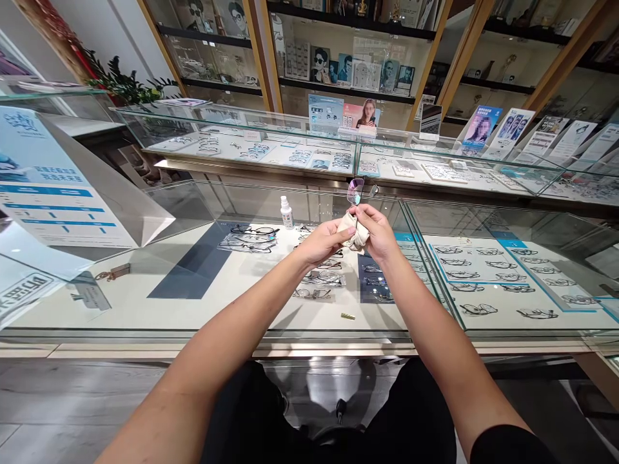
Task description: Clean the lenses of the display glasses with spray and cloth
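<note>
Above the glass counter, my two hands meet around a pale cloth and a pair of eyeglasses. My left hand (323,243) is closed, its thumb pressing on the bunched cleaning cloth (356,237). Fingers of my right hand (379,231) are closed around the eyeglasses (356,191) and the cloth's right side. One lens, with a purplish reflection, sticks up beyond the fingertips; cloth and hands hide the rest of the frame. Left of the hands, a white spray bottle (287,214) stands upright.
Several eyeglasses (249,240) show at the glass display counter (309,332). A large folded sign (53,187) stands at left. Behind run another display case (275,151) and wall shelves (353,91). A small gold-coloured piece (347,316) lies near the front.
</note>
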Available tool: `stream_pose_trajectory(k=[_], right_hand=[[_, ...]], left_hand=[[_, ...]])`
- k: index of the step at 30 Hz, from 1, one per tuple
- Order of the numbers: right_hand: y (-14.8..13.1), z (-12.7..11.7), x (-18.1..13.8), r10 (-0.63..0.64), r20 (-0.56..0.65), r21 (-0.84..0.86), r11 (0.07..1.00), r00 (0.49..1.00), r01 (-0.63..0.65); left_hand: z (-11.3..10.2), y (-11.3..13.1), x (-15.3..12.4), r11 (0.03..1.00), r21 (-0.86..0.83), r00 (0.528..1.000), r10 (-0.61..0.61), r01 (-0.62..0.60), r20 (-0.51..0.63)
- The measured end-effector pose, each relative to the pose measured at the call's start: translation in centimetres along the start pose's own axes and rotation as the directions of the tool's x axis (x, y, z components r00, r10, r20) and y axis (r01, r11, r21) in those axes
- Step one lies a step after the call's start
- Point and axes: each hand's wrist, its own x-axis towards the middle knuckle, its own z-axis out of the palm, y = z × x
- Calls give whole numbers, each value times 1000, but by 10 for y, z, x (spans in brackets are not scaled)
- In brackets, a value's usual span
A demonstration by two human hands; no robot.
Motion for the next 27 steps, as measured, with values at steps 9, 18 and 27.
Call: stream_pose_trajectory(k=[9, 18, 27], right_hand=[[2, 5, -2, 24, 30, 31, 999, 999, -25], [3, 2, 0, -44, 27, -9, 999, 999, 45], [-4, -5, -1, -41, 150, -247, 966, 988, 78]], left_hand=[[5, -6, -1, 981, 126, 955, 173, -147, -240], [-6, -10, 10, 978, 144, 922, 190, -149, -337], [-9, 5, 13, 962, 19, 813, 241, -272, -529]])
